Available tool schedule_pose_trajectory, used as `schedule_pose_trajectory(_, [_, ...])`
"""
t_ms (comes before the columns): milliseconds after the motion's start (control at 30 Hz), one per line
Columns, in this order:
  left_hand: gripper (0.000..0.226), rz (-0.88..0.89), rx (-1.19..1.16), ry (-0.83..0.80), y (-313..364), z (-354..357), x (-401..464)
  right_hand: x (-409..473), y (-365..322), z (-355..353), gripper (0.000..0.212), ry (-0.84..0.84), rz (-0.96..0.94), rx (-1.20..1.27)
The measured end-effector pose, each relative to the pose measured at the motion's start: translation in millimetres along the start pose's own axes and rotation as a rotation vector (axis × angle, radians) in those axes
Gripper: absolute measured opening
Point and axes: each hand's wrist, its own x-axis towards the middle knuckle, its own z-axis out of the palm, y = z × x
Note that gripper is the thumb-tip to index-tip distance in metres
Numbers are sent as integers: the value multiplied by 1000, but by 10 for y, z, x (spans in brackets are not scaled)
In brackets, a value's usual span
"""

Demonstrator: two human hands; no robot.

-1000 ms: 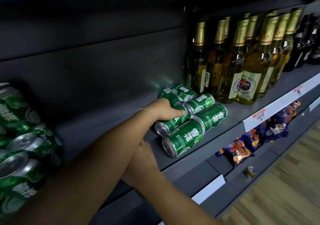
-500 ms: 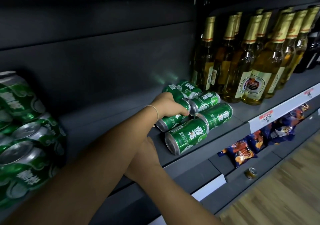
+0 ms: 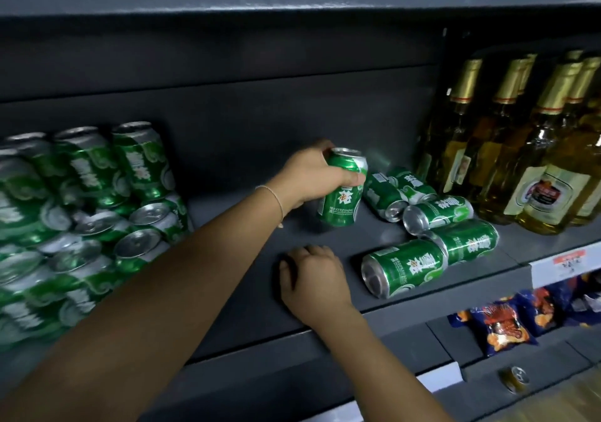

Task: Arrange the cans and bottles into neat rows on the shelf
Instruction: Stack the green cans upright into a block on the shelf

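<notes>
My left hand (image 3: 310, 178) grips a green can (image 3: 341, 191) around its upper part and holds it almost upright, slightly tilted, its base at the dark shelf (image 3: 247, 291). Right of it several green cans (image 3: 432, 213) lie on their sides, the nearest one (image 3: 403, 272) close to the shelf's front edge. My right hand (image 3: 312, 282) rests on the shelf in front, fingers loosely curled, holding nothing. A stack of green cans (image 3: 94, 200) in two layers fills the shelf's left. Amber bottles (image 3: 540, 168) with gold foil necks stand at the right.
A bare stretch of shelf lies between the can stack and the held can. The shelf above (image 3: 292, 8) hangs low overhead. A lower shelf holds snack bags (image 3: 500, 327) and one small can (image 3: 515, 379). A price tag (image 3: 566, 262) is fixed to the shelf front.
My left hand has lifted one can out of the lying group, stood it up and moved it left. My right hand has come up onto the shelf. The view has shifted left.
</notes>
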Motion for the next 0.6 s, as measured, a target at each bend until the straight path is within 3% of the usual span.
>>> schedule_pose_trajectory(167, [50,9,-46,124,79,-488,-292,63,-186,-58,37,15,-71,29])
schedule_pose_trajectory(600, [65,6,68,334,-2,-1484,-987,90,-958,-80,25,143,-275,205])
